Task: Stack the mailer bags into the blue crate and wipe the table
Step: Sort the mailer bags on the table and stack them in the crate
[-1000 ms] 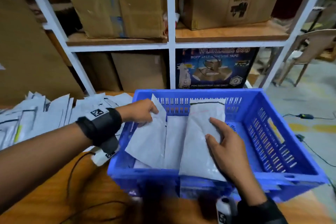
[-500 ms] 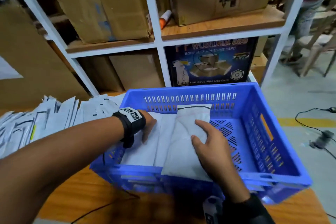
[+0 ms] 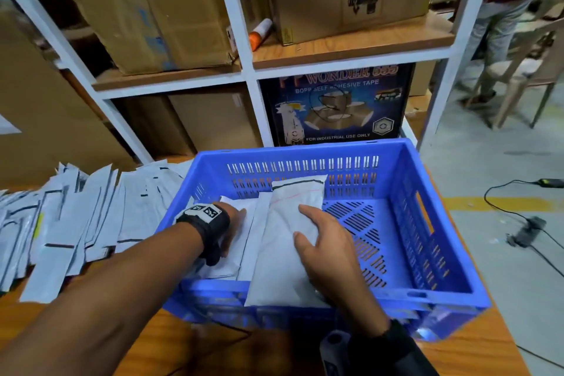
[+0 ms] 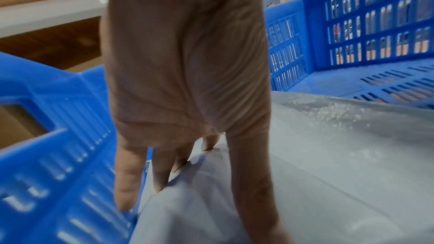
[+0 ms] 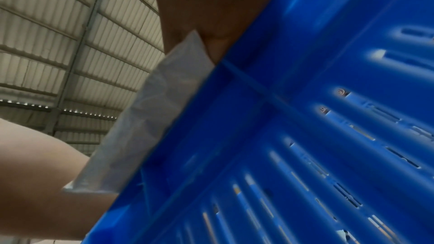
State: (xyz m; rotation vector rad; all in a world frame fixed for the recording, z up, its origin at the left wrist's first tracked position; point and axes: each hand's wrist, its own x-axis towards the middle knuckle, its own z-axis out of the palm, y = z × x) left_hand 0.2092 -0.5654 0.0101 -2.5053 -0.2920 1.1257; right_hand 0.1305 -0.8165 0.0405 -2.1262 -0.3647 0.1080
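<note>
The blue crate (image 3: 442, 293) stands on the wooden table (image 3: 213, 351) in front of me. A few grey mailer bags lie in its left half, and the top bag (image 3: 280, 253) overhangs the near rim. My left hand (image 3: 235, 223) reaches down inside by the left wall. Its straight fingers (image 4: 162, 173) push into a bag (image 4: 328, 155) beside the crate wall (image 4: 58, 136). My right hand (image 3: 323, 244) rests on the top bag's right edge, thumb and forefinger on top. In the right wrist view the bag's end (image 5: 145, 127) sticks over the crate rim (image 5: 305, 136).
A loose spread of mailer bags (image 3: 67, 217) covers the table left of the crate. White shelving (image 3: 250, 70) with cardboard boxes stands right behind. A black cable (image 3: 213, 323) runs under the crate's near side. Floor with cables lies to the right.
My left hand held a bag tilted up at the crate's left side; that bag now lies flat and the hand has sunk lower inside. The right hand stayed on the top bag.
</note>
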